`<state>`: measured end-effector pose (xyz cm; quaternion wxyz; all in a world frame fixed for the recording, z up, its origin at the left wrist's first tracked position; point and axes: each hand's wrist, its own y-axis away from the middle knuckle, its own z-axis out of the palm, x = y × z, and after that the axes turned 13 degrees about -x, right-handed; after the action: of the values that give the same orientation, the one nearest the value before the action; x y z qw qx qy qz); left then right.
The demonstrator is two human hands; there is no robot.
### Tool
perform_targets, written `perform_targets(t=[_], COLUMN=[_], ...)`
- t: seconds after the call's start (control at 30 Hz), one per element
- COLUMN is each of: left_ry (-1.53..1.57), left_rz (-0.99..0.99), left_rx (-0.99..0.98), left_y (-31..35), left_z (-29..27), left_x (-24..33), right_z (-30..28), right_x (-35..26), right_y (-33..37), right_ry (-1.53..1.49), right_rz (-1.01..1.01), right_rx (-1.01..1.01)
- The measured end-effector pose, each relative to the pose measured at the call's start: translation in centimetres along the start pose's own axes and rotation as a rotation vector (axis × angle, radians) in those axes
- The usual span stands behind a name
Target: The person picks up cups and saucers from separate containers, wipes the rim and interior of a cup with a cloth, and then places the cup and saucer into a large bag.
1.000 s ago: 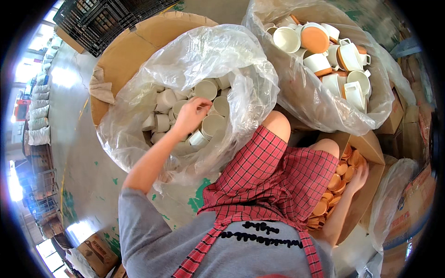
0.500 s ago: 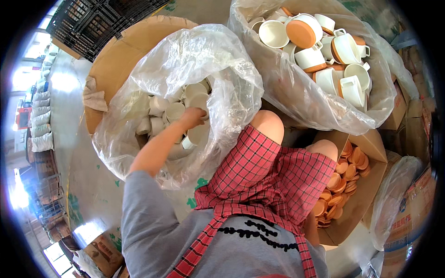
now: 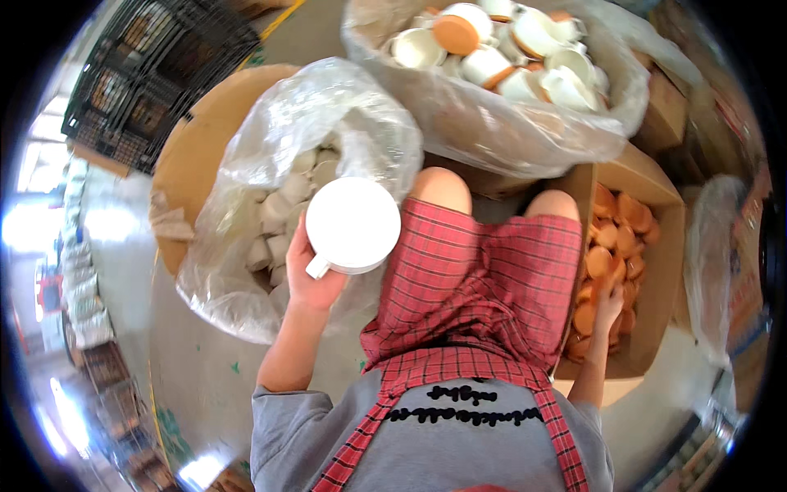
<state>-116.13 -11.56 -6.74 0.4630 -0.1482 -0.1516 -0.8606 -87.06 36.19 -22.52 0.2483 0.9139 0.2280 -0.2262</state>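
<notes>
A white mug (image 3: 354, 221) is in my left hand (image 3: 318, 289), raised over the near right rim of a plastic-lined box (image 3: 270, 316). Its round white face points up at me, and its small handle sticks out beside my thumb. Inside that box, several white mugs (image 3: 275, 211) lie in a heap. On the right, my right hand (image 3: 607, 305) reaches into a cardboard box (image 3: 662, 287) of round orange lids (image 3: 598, 261). Its fingers are closed on an orange lid (image 3: 614, 277), seen nearly edge-on; part of the grip is hidden.
A larger bag-lined box (image 3: 525, 135) at the far side holds several white mugs with orange lids (image 3: 457, 34). Black plastic crates (image 3: 152, 74) stand at the far left. At the right edge, clear plastic wrap (image 3: 713, 262) hangs over a carton.
My left hand has come up out of the plastic-lined box with a white mug. My right hand, hidden before, now shows among the orange lids. The whole view has shifted.
</notes>
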Motion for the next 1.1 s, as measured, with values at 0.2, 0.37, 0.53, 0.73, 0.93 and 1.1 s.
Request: perform_targets(t=[0.2,0.37,0.53,0.73,0.93,1.1], left_ry=[-0.038,-0.302,-0.515,-0.601,-0.551,-1.087], left_rz=[-0.242,-0.153,0.014,0.032,-0.014,0.207], left_rx=[0.011,-0.188,-0.119,-0.137,-0.084,-0.428], left_y=[-3.6,-3.6,-2.0,-1.4,-1.9,-1.6], left_z=[5.7,8.5,7.9,8.7,9.4,6.9], left_x=[-10.9,-14.6,-15.9,-16.4,-16.8,-16.8], right_z=[-7.8,1.8,3.6,3.3,3.9,5.0], right_x=[-20.6,-26.2,-27.2,-27.2,-26.3,-27.0], right_y=[6.3,7.4,10.6,10.6,9.8,11.0], right_ry=[-1.377,-0.697,-0.933,-0.662,-0.6,-1.004], right_rz=[-0.506,-0.818,-0.915,-1.003,-1.074,-0.898], right_rx=[-0.352,-0.298,-0.458,-0.385,-0.317,-0.548])
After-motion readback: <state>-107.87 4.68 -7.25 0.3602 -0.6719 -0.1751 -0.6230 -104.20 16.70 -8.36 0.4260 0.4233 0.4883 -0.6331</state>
